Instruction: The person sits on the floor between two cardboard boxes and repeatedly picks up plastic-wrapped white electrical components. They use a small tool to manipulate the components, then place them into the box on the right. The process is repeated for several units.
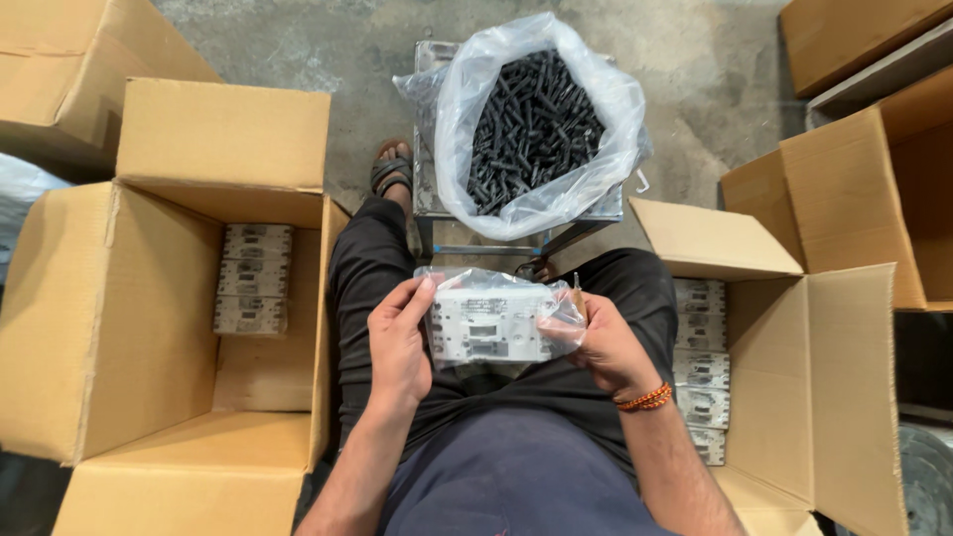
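Grey concrete floor under you, open brown cardboard boxes either side. Your left hand [399, 342] & right hand [608, 347] both grip a white rectangular plastic device in a clear plastic bag [491, 320], fingers curled round its ends, above your lap. Clear plastic sack of black rods [536, 124] sits ahead on a metal stool [429, 194]. Left box [109, 318] & right box [774, 377] hold similar white units.
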